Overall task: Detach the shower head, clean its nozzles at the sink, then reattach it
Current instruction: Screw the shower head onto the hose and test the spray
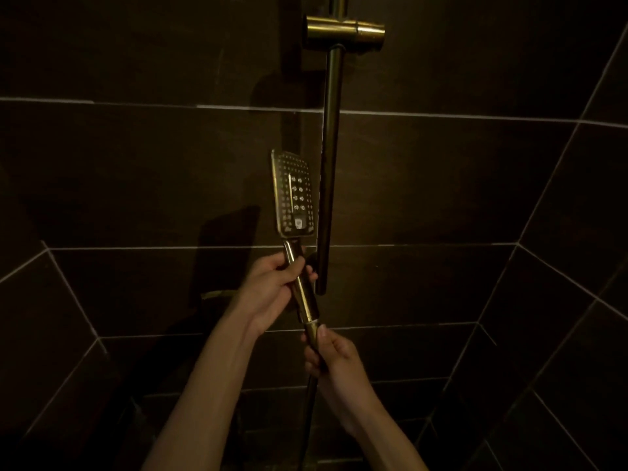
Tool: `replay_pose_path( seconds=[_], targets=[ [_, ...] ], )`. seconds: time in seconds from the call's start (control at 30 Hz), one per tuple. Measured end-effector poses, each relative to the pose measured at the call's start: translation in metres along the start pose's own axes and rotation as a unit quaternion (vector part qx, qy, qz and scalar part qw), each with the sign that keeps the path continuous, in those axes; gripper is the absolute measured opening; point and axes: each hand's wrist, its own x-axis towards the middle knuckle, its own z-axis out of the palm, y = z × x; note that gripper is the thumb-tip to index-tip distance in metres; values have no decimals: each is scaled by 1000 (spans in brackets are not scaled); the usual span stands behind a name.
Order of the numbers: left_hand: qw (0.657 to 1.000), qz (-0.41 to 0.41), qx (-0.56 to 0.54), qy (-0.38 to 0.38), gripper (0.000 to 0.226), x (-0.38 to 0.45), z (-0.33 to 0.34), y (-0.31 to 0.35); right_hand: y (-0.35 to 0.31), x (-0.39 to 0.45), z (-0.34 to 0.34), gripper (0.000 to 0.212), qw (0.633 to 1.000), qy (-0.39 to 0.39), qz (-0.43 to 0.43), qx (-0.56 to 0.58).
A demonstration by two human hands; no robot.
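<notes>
At centre frame, the left hand grips the handle of the shower head, held upright off the rail; just lower right, the right hand pinches the hose nut. Rigid, smooth metal, likely slippery: the handle suits holding.

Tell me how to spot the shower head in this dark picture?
Find the tall dark rail running down the brown tiled wall. Just left of it, the left hand grips a shiny gold handle, while the right hand holds the hose joint below. The shower head tops that handle: a flat rectangle dotted with tiny nozzles, unlike the smooth rail.
</notes>
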Motion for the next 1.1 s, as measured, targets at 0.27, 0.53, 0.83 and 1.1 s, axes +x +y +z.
replay_pose_path(
  seconds=[0.27, 0.53, 0.83, 1.1],
  targets=[
    [995, 14, -96, 8, 34, -1, 2, -9, -7, -1, 2, 35, 1000, -15, -18, -5],
    [997, 56, 24, 40, 24, -1, 11, -8, -6, -1, -2, 34, 998, 8, -17, -66],
    [993, -9, -116, 0, 33, -3, 4, -13, -3, -5, 0, 35, 999, -18, -13, -35],
    [997, 60, -49, 10, 42, -2, 11, -23, -1, -5, -7, 40, 998, 4, 0, -57]
  ],
)
